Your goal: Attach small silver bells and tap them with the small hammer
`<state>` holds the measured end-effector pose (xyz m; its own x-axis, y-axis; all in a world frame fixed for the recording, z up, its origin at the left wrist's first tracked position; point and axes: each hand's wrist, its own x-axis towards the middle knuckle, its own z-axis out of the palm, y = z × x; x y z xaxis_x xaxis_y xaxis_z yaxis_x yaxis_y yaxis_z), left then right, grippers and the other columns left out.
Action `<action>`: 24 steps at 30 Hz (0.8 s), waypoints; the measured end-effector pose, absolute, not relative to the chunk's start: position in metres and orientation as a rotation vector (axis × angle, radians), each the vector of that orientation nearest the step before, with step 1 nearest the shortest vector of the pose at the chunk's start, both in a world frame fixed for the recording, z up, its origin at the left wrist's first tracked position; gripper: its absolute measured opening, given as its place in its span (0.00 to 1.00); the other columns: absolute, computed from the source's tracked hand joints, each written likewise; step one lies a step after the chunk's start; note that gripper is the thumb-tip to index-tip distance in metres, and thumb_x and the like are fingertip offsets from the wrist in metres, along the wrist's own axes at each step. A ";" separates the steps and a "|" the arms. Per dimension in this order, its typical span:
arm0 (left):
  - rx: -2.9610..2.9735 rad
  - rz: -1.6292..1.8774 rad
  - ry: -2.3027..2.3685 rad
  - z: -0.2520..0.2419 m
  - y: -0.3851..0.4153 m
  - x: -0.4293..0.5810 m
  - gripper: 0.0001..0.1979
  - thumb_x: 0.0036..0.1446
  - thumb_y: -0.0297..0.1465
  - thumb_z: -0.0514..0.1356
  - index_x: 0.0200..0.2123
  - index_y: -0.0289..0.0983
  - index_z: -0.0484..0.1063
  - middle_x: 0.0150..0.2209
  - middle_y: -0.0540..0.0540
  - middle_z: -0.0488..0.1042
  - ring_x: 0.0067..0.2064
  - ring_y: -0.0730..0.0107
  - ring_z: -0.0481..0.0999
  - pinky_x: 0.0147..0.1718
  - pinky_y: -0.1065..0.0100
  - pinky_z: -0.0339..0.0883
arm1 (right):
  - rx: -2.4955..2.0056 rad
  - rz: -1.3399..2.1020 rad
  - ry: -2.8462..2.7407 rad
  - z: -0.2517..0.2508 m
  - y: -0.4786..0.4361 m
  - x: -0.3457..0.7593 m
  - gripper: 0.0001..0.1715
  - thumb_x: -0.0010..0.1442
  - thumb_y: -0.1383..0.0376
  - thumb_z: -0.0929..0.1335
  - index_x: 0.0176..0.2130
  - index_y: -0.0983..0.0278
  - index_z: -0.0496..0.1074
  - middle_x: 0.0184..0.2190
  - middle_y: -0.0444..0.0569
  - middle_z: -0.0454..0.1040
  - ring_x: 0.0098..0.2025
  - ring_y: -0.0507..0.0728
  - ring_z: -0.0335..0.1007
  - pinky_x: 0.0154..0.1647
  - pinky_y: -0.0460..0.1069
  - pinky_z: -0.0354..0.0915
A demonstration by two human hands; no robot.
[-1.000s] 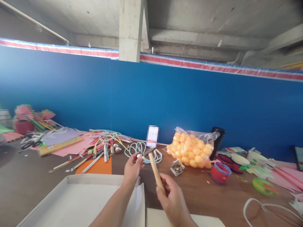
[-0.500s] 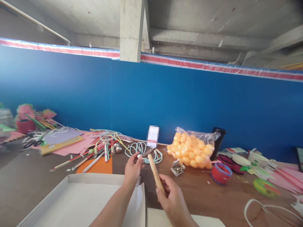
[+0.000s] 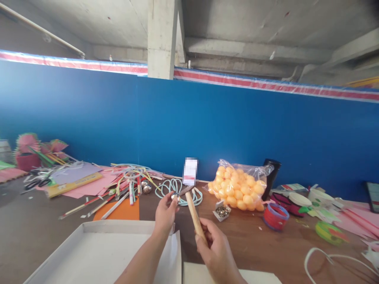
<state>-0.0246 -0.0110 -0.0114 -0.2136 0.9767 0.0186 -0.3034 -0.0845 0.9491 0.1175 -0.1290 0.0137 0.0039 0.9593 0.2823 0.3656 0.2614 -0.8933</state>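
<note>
My right hand (image 3: 217,246) is wrapped round the wooden handle of a hammer (image 3: 194,217), whose narrow dark head points away from me. In my left hand (image 3: 166,211), thumb and fingers pinch a small shiny silver ball (image 3: 174,195). The hammer's head is close to that ball; whether they touch I cannot tell. Behind both hands lies a coil of pale blue cord (image 3: 168,186). More silver balls (image 3: 146,187) rest to the left of the coil. A small open box of metal pieces (image 3: 222,212) sits to the right of the hammer.
A shallow white box (image 3: 97,252) lies under my left forearm. Paper strips and an orange sheet (image 3: 124,209) are at left, with scissors (image 3: 37,183) farther off. A clear bag of orange balls (image 3: 237,187), tape rolls (image 3: 276,216) and a white cable (image 3: 314,252) are at right.
The view has shifted slightly, so the table's things sit a little farther left. Both hands keep nearly the same pose and hold the same things.
</note>
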 end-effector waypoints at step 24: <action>0.908 1.516 1.104 -0.013 -0.009 -0.025 0.21 0.47 0.33 0.62 0.46 0.34 0.68 0.41 0.40 0.71 0.37 0.67 0.74 0.33 0.66 0.72 | -1.288 0.736 -1.527 0.015 -0.130 0.116 0.19 0.51 0.64 0.65 0.45 0.64 0.70 0.33 0.50 0.75 0.29 0.55 0.71 0.31 0.48 0.68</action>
<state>-0.0252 -0.0088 -0.0134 -0.2075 0.9782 0.0111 -0.2899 -0.0723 0.9543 0.1155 -0.1298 0.0151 0.0301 0.9570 0.2886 0.3705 0.2575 -0.8924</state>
